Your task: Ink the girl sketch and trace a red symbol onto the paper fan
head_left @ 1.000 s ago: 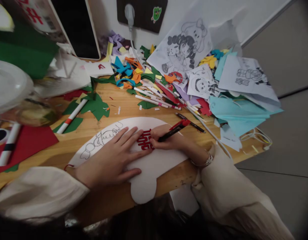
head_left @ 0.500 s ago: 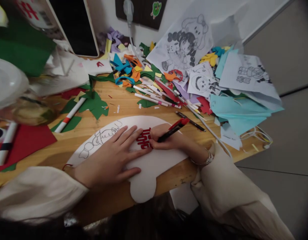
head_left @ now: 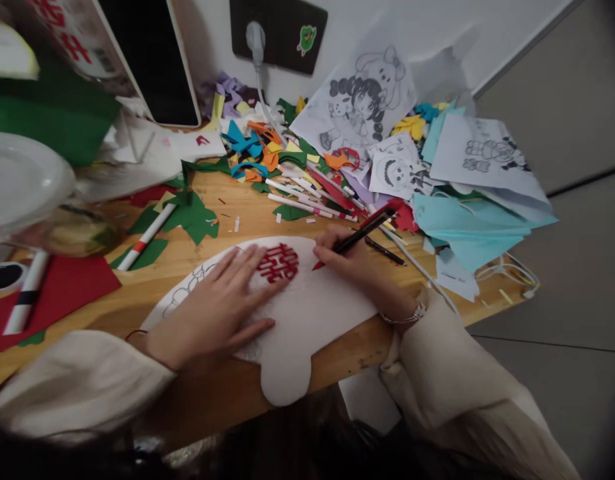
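Note:
A white fan-shaped paper cutout [head_left: 327, 313] with a rounded tab lies at the table's front edge. My left hand [head_left: 222, 300] rests flat on it, fingers spread, covering part of a line drawing [head_left: 190, 288]. Beside the fingertips is a red lettered design [head_left: 278, 263] in a rounded shape. My right hand [head_left: 344, 260] grips a black and red pen [head_left: 364, 231]. The pen's red tip is to the right of the lettering, over the white paper; whether it touches is unclear.
Paper and felt scraps [head_left: 257, 147] and several white markers [head_left: 307, 203] crowd the back. Another black pen [head_left: 386, 251] and a white cable [head_left: 427, 270] lie at right. A phone [head_left: 152, 60] leans at back left, near a plastic container [head_left: 22, 180]. Printed drawings [head_left: 357, 110] stand against the wall.
My right hand has moved right with the pen, off the red lettering, which now shows more fully. My left hand has shifted slightly left and still lies on the paper.

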`<state>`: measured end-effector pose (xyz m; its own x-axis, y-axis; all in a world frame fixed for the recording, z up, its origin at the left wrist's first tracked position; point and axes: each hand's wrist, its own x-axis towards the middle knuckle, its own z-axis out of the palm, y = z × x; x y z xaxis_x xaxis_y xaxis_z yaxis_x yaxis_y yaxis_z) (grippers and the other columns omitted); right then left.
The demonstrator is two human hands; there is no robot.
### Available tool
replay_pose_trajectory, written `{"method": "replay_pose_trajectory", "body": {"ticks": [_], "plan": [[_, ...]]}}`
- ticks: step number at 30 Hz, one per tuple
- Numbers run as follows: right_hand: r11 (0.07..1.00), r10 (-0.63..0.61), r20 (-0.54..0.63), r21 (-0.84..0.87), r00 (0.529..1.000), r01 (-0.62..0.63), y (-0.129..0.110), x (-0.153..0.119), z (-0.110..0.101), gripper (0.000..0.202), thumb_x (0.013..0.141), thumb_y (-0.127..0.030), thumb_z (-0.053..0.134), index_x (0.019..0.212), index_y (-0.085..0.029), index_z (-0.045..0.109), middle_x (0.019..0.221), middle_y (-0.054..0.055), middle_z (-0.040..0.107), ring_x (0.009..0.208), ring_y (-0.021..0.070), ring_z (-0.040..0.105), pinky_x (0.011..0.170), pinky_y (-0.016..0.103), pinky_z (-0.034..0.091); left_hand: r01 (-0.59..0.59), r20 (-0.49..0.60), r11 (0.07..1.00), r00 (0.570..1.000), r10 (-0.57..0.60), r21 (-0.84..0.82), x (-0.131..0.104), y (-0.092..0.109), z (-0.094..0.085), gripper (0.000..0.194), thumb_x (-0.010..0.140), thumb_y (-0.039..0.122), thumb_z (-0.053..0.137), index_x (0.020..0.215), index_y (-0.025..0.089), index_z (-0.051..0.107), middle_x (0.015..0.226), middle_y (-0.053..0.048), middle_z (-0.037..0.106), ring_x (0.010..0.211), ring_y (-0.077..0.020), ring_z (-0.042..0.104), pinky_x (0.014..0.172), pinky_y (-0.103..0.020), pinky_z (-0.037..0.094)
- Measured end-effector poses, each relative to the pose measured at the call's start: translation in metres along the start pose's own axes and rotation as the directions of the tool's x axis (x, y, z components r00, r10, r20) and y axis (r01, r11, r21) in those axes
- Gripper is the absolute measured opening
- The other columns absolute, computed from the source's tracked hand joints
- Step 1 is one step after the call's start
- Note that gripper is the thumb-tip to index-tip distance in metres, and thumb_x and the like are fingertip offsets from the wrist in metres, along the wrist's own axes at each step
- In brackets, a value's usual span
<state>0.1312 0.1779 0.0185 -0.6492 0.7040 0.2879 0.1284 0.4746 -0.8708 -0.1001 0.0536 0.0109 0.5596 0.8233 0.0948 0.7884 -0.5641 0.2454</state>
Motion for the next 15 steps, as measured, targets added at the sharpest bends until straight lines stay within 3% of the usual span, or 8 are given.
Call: {"method": "replay_pose_trajectory", "body": {"ticks": [3,5,8,12,15], "plan": [[0.997,0.051,-0.225,-0.050,0.973,-0.064,-0.005,0.004,-0.003,0.027,0.082,-0.025,0.058,0.062,-0.020,0.039,0.061,-0.005,0.042,0.058,0.0086,0.041,0.057,0.023,0.036,0.187,-0.146,0.980,0.974,-0.175,0.074,-0.002,-0.012,-0.003,0.057,0.097,0.041,0.040,0.148,0.016,0.034,0.161,-0.017,0.003,0.147,-0.0383,0.007,0.117,-0.057,0.016],[0.996,0.056,-0.277,-0.055,0.959,-0.074,-0.003,0.007,-0.004,0.027,0.081,-0.025,0.057,0.062,-0.020,0.040,0.061,-0.005,0.042,0.058,0.0088,0.042,0.057,0.024,0.038,0.290,-0.230,0.953,0.937,-0.263,0.088,-0.004,-0.019,-0.004,0.059,0.097,0.040,0.038,0.148,0.010,0.031,0.160,-0.020,0.006,0.147,-0.0383,0.006,0.117,-0.058,0.016],[0.997,0.047,-0.288,-0.050,0.957,-0.064,0.006,0.011,-0.005,0.029,0.084,-0.028,0.057,0.062,-0.020,0.039,0.059,-0.006,0.041,0.056,0.0083,0.041,0.056,0.023,0.039,0.353,-0.265,0.930,0.911,-0.318,0.099,-0.005,-0.023,-0.004,0.063,0.097,0.042,0.035,0.147,0.004,0.031,0.158,-0.023,0.014,0.147,-0.0371,0.009,0.117,-0.056,0.017],[0.993,0.079,-0.280,-0.064,0.957,-0.100,0.020,0.015,-0.010,0.027,0.087,-0.034,0.057,0.069,-0.019,0.044,0.058,-0.006,0.044,0.054,0.0066,0.041,0.053,0.021,0.036,0.333,-0.184,0.932,0.934,-0.306,0.141,-0.006,-0.022,-0.003,0.061,0.098,0.044,0.032,0.147,0.009,0.036,0.156,-0.016,0.027,0.146,-0.0341,0.015,0.118,-0.054,0.015],[0.990,0.090,-0.148,-0.093,0.985,-0.104,0.015,0.015,-0.017,0.025,0.092,-0.041,0.050,0.086,-0.018,0.054,0.068,-0.003,0.058,0.055,0.0078,0.048,0.053,0.022,0.039,0.384,-0.193,0.914,0.914,-0.356,0.132,-0.006,-0.028,-0.001,0.062,0.098,0.045,0.028,0.143,0.004,0.040,0.153,-0.018,0.032,0.146,-0.0348,0.015,0.117,-0.056,0.012]]}}
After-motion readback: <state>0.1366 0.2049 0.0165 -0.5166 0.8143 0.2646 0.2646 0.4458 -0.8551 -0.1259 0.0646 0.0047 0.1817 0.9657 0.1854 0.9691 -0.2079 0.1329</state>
